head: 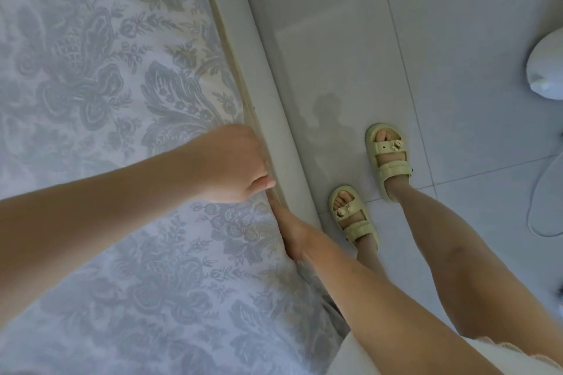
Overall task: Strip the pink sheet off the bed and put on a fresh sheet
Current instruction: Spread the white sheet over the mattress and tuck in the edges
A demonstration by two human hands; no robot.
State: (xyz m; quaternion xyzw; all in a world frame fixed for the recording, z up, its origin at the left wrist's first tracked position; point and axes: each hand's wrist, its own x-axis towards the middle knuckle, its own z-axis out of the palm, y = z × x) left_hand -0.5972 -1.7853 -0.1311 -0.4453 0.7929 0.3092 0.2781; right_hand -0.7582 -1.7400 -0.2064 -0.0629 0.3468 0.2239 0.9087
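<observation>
Left grip (234, 161) curls on the hem of the floral sheet (91, 70) at the right edge of the bed (271, 91). The right grip (292, 231) is slid into the gap along that edge, fingertips hidden, so I cannot tell its hold. The sheet covers the bed and looks soft, light and probably slippery. It is best taken by the hem. No pink sheet shows.

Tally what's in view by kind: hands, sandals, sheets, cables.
Hands: 2 (left hand, right hand)
Sandals: 2
Sheet: 1
Cable: 1
Total: 6
</observation>
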